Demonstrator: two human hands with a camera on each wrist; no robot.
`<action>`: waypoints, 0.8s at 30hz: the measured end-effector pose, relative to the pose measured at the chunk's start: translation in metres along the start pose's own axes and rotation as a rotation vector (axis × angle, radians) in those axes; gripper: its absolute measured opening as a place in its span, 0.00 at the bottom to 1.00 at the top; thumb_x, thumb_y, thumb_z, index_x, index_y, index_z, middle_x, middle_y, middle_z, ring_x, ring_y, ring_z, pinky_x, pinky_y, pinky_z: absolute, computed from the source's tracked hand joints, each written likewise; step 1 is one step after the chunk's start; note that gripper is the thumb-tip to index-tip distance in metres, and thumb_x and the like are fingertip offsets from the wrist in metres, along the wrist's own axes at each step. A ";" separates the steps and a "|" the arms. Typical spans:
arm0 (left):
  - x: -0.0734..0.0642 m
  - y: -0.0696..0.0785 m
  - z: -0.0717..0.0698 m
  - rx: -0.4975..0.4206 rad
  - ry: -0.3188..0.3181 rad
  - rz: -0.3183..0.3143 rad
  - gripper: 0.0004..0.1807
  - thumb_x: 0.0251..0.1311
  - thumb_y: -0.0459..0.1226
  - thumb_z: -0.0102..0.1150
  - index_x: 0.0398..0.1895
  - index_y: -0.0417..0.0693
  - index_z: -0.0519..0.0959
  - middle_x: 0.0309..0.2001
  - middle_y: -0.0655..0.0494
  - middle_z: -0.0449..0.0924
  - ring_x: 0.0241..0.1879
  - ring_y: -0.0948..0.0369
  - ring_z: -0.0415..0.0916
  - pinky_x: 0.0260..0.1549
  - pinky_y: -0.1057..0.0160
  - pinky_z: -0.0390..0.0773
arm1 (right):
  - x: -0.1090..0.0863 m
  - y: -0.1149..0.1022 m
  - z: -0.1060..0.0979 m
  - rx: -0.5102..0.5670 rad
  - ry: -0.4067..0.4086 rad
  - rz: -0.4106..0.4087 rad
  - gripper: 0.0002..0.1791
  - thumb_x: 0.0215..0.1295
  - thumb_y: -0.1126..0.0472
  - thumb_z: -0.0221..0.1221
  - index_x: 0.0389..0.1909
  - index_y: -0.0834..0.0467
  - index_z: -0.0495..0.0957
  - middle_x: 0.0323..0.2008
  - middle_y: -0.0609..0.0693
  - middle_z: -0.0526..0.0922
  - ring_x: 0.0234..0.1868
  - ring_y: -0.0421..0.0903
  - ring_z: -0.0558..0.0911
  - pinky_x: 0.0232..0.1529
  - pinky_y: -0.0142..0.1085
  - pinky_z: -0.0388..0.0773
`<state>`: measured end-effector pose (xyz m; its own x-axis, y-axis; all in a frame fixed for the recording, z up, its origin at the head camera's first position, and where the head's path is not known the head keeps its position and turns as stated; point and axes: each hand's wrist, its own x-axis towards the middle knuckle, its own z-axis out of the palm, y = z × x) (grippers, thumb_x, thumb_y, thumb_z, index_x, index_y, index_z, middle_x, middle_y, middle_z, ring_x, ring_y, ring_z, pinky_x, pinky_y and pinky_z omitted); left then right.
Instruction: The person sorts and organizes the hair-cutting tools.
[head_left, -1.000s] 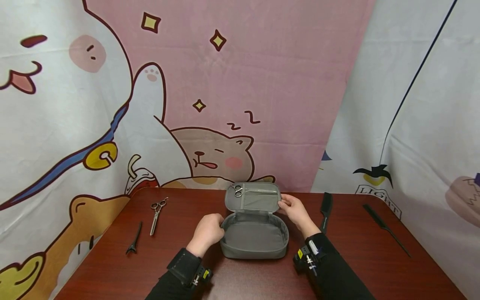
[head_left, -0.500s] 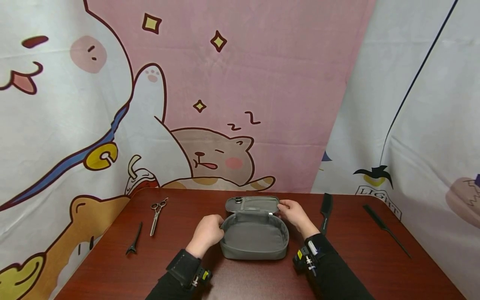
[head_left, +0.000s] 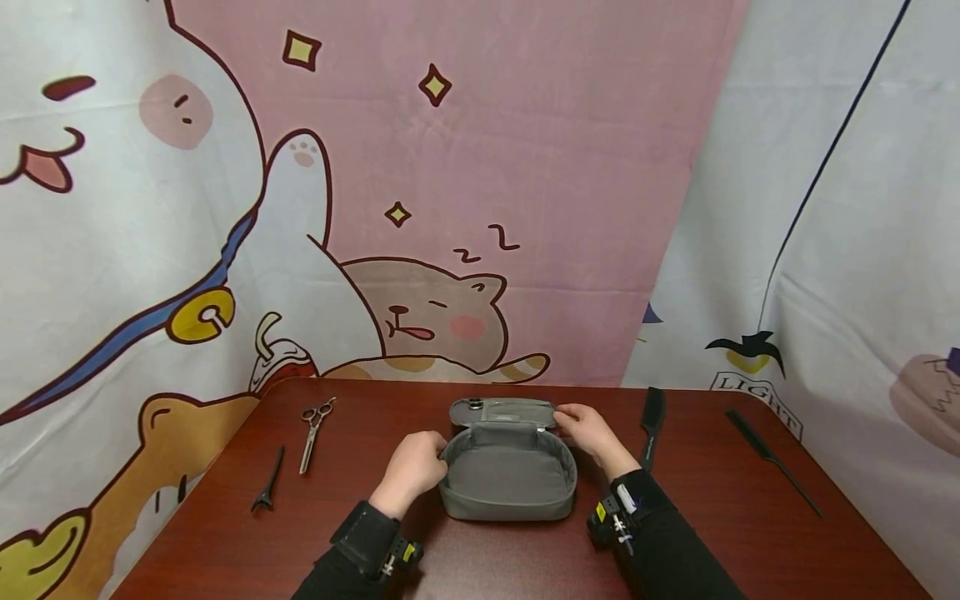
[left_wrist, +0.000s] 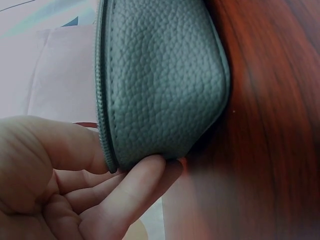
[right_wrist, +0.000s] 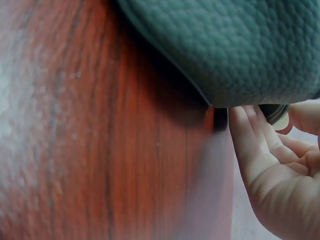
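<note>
A grey zip case of pebbled leather stands in the middle of the table, its lid folded back behind it. Scissor handles show at the lid's left side. My left hand pinches the case's left back corner; in the left wrist view the thumb lies by the zipper and a finger lies against the leather. At the lid's right edge, my right hand holds the lid between thumb and fingers. The right wrist view shows that hand just past the case's corner, the lid's edge partly hidden.
On the left of the brown table lie silver thinning scissors and a dark hair clip. To the right are a broad black comb and a thin-tailed comb. A printed cloth hangs behind.
The case's lid has tipped further back and down, away from me, with my right hand on its edge. My left hand keeps its hold on the corner.
</note>
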<state>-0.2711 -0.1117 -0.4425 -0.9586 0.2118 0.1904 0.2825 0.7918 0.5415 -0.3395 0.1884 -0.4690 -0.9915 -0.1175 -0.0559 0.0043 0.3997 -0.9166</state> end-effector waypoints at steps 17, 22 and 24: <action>-0.003 -0.006 -0.011 0.026 0.021 0.031 0.12 0.57 0.36 0.70 0.40 0.37 0.85 0.36 0.48 0.84 0.34 0.53 0.81 0.32 0.54 0.80 | -0.021 -0.004 -0.013 -0.147 -0.066 -0.119 0.25 0.75 0.61 0.54 0.63 0.75 0.67 0.51 0.66 0.80 0.46 0.55 0.84 0.48 0.48 0.80; -0.005 -0.015 -0.022 0.039 0.064 -0.068 0.17 0.58 0.42 0.70 0.45 0.39 0.84 0.39 0.48 0.85 0.37 0.52 0.82 0.31 0.53 0.80 | -0.027 -0.003 -0.019 -0.290 -0.051 -0.162 0.25 0.75 0.57 0.55 0.64 0.71 0.70 0.57 0.66 0.77 0.52 0.58 0.81 0.52 0.51 0.77; -0.006 -0.020 -0.026 0.053 0.089 -0.100 0.18 0.58 0.43 0.69 0.46 0.40 0.84 0.39 0.48 0.85 0.37 0.52 0.82 0.31 0.52 0.79 | -0.028 -0.002 -0.021 -0.353 -0.042 -0.185 0.26 0.75 0.55 0.55 0.64 0.70 0.71 0.59 0.66 0.76 0.55 0.60 0.79 0.55 0.54 0.74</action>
<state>-0.2699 -0.1436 -0.4332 -0.9742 0.0809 0.2108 0.1815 0.8359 0.5179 -0.3141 0.2101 -0.4570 -0.9651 -0.2509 0.0747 -0.2261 0.6555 -0.7205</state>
